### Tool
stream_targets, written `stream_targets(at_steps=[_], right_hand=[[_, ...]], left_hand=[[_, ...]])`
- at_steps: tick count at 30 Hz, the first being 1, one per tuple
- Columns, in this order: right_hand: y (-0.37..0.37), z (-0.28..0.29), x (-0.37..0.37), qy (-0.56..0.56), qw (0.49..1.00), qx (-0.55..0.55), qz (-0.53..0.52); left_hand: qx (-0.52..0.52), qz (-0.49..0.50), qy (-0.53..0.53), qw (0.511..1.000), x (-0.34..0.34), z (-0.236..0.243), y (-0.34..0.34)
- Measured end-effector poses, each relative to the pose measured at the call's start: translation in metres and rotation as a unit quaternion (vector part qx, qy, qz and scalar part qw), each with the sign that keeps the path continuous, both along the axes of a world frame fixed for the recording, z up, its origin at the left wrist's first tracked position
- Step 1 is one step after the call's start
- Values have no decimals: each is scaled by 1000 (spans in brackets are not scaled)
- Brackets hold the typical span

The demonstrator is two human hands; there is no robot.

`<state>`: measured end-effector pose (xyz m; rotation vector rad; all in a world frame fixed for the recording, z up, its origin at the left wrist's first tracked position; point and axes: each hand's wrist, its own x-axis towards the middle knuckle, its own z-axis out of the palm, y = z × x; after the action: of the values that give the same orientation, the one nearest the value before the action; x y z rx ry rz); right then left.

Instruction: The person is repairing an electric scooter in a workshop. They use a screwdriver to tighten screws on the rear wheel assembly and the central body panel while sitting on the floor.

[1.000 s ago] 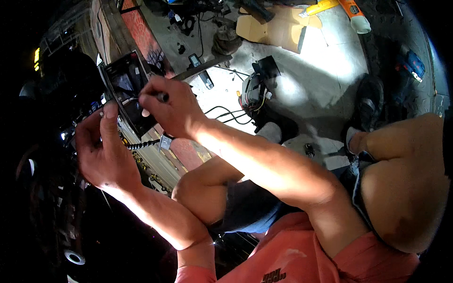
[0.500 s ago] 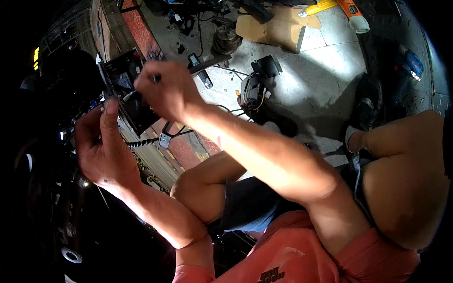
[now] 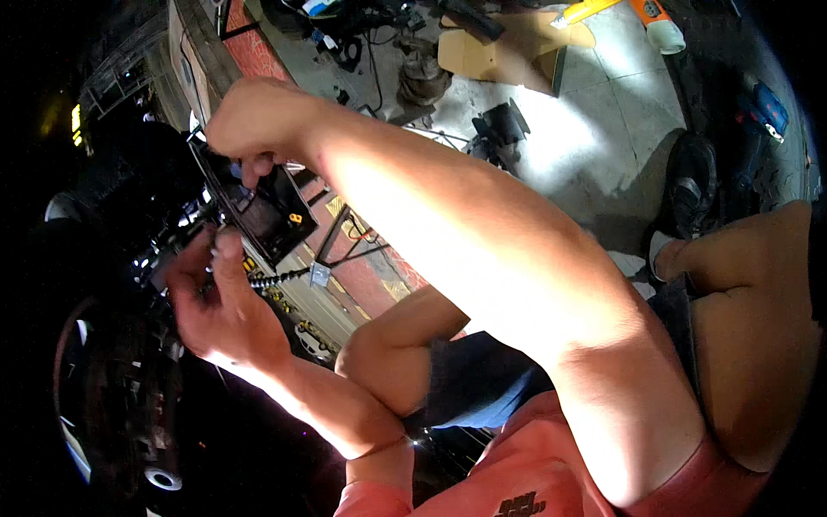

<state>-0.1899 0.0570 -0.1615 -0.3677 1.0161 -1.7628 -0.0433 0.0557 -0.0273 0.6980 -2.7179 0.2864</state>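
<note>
At the left, my left hand is closed, thumb against fingers, with a small pale bit at the pinch that is too small to name. It is beside dark machine parts, mostly lost in shadow. My right hand is over a black open tray, its fingers curled down toward the inside. What those fingers hold, if anything, is hidden. Small loose items, one of them yellow, lie in the tray. A black coiled cable runs from near my left hand to a small metal bracket.
On the tiled floor are a cardboard piece, a black part and a crumpled dark cloth. An orange-and-white bottle is at the far right, with a blue power tool nearer. My black shoe is at the right.
My right hand has moved left and down over the tray; the dark round-ended thing in its fist no longer shows. My left hand stays pinched, and the whole view has shifted slightly.
</note>
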Motion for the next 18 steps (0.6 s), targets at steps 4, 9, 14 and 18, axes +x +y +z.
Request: stream_targets(at_steps=[4,9,14,18], right_hand=[[-15,-19,31,131,968,64,-203],[14,-21,105,-96,962,-40,-251],[16,-10,129,-102,942,-114,-300],[16,-16,141,-70,943,-115,-303]], left_hand=[[48,-29,8,998,4,1,-1],[79,-55,37,995,19,-5,-4],[124,-71,91,986,20,-12,-9],[110,-55,93,988,18,-12,-9]])
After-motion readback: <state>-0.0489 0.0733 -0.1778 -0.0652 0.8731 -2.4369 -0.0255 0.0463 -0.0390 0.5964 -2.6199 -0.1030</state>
